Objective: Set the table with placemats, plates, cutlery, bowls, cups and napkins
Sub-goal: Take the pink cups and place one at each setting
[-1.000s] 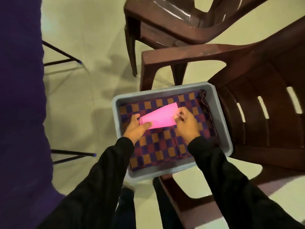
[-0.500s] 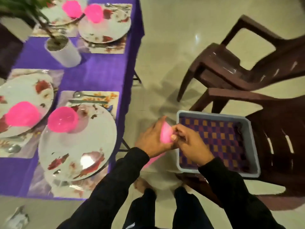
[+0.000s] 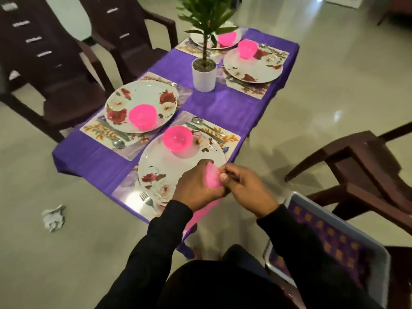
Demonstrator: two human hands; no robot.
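Both hands met over the near corner of the tabletop (image 3: 225,108), and the pink napkin (image 3: 212,179) sat between them. The left hand (image 3: 198,186) curled round its lower part, fingers closed on it, while the right hand (image 3: 245,186) pinched its upper edge between thumb and fingertips. A longer pink strip of the same napkin hung down below the left wrist, past the tabletop's near edge. The napkin looked thin, soft and smooth, folded to a rounded top.

Directly beneath the hands lay the nearest plate (image 3: 178,166), round, glossy and white with red flower prints, on a rectangular printed placemat (image 3: 229,137). A pink bowl (image 3: 177,139), translucent plastic and rounded, stood on the plate's far part. A fork (image 3: 146,200) lay on the mat at the near side, and a spoon (image 3: 197,120) with a knife lay at the far side.

The tabletop wore a purple cloth. Three more settings of floral plates and pink bowls occupied the left edge and the far end. A small plant in a plain white cylindrical pot (image 3: 204,74) stood near the middle.

To the right, off the tabletop, a grey plastic tray (image 3: 338,221) lined with a purple and orange checked cloth rested on a dark brown plastic chair (image 3: 367,175). A crumpled paper (image 3: 53,217) lay on the shiny pale floor at the left.
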